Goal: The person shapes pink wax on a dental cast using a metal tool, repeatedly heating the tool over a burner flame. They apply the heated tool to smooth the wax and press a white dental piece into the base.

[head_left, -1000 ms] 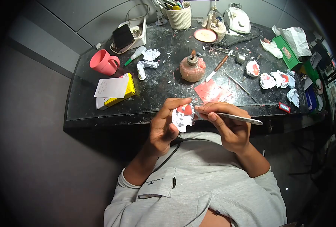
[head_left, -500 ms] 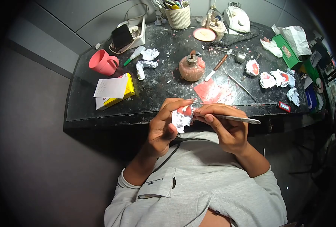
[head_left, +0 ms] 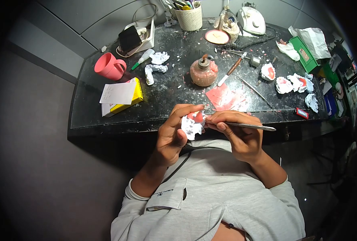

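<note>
My left hand [head_left: 171, 136] is closed around a white plaster dental cast [head_left: 191, 127] with pink wax [head_left: 196, 117] on its upper part. In my right hand [head_left: 243, 134] is a slim metal carving tool [head_left: 254, 126], gripped like a pen. The tool's working end meets the right side of the cast, where my fingers partly hide it. Both hands are just in front of the table edge. Beyond them lie a pink wax sheet [head_left: 219, 97] and a wooden-handled wax knife [head_left: 229, 72].
A glass spirit burner [head_left: 204, 72] stands mid-table. To the left are a pink mug [head_left: 108, 66] and a yellow box [head_left: 137, 91] with paper on top. Several plaster casts [head_left: 284, 85] and a red lighter-like item [head_left: 302, 113] lie at right. A thin metal instrument [head_left: 255, 92] lies nearby.
The cast and both hands have shifted very slightly to the left. Both grips are the same, and the things on the table have not moved.
</note>
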Motion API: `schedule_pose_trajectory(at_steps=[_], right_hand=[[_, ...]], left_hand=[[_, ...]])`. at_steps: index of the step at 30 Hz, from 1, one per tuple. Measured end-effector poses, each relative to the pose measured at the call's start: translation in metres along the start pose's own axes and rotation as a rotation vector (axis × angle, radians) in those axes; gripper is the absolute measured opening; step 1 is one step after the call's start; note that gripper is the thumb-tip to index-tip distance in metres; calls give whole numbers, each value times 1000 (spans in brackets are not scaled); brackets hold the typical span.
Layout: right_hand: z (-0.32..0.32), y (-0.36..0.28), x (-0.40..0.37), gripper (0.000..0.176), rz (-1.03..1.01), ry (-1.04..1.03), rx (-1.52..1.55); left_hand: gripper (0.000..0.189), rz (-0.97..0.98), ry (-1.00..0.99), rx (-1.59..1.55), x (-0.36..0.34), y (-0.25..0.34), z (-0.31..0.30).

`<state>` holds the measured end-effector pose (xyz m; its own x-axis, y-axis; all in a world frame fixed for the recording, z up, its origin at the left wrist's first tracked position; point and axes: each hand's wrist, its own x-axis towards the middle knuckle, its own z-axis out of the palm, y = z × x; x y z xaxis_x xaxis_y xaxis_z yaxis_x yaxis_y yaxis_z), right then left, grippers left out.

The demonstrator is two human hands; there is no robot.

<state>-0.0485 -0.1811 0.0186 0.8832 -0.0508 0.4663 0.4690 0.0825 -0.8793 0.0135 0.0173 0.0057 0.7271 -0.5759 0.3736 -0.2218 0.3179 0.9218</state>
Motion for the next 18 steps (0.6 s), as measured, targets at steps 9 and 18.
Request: schedule_pose_trajectory(at_steps=[9,18], right_hand=[[0,1,0,12,11,-15,-17],[-1,5,-1,13,14,-3,30]], left_hand=[[77,-1,-4,5,1,0,2],[76,-11,-10,12,2,0,0]])
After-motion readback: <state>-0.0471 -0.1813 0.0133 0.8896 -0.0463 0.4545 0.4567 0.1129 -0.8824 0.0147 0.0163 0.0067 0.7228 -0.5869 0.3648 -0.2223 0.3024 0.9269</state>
